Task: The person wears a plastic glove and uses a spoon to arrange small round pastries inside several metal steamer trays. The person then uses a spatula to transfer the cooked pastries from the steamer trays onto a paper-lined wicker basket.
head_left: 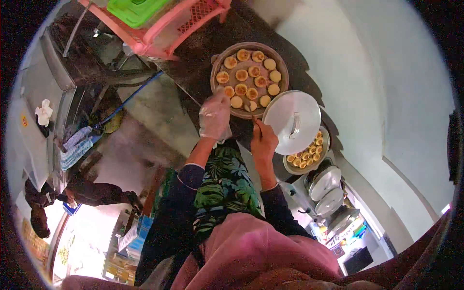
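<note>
My left hand [214, 116], in a clear plastic glove, reaches to the near left rim of a round pan [215, 67], its fingers curled and partly blurred over the small round cakes [241, 75]. Some cakes are browned on top, others pale. My right hand [263, 140] grips a thin utensil [251, 110], whose tip is among the cakes at the pan's near side. A large metal lid [285, 116] with a handle lies just right of that hand, partly over a second pan of smaller cakes [304, 154].
A pink plastic rack [159, 38] with a green lid [135, 9] stands at upper left. Steel equipment [38, 121] and a blue hose [130, 101] are at left. A person in dark clothes [101, 193] is at lower left. More lidded pots [325, 183] line the right, beside a pale wall [396, 96].
</note>
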### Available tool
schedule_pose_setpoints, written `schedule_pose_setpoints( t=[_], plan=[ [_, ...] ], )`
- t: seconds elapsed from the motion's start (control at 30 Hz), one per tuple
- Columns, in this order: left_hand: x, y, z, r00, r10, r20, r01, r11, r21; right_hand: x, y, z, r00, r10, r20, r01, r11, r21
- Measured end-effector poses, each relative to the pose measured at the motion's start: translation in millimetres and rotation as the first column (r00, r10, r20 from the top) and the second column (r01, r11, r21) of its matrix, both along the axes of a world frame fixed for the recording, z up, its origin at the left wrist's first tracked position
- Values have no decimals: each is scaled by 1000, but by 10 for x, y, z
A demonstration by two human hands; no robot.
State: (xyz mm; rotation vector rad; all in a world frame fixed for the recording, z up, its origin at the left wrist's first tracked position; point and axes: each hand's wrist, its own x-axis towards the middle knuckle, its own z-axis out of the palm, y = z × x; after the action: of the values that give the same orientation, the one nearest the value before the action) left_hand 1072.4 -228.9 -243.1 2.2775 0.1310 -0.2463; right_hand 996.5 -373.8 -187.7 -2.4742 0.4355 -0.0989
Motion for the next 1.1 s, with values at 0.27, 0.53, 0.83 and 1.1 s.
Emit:
schedule_pose_setpoints(
  t=[0.27, 0.53, 0.83, 1.1],
  plan=[
    [-79, -201, -211, 960, -279, 11, 263, 915, 307, -118, 21, 77, 999, -17, -32, 23, 985, 170],
    [-126, -148, 53, 958, -260, 122, 233, 952, 196, -266, -224, 143, 997, -36, -64, 37, 999, 8],
    [-52, -17, -48, 934, -195, 301, 140, 971, 195, -174, 1, -90, 998, 65, 20, -66, 995, 71],
    [-71, -276, -256, 956, -292, 18, 277, 924, 265, -146, -191, 113, 998, -26, -62, 18, 992, -125]
  ],
)
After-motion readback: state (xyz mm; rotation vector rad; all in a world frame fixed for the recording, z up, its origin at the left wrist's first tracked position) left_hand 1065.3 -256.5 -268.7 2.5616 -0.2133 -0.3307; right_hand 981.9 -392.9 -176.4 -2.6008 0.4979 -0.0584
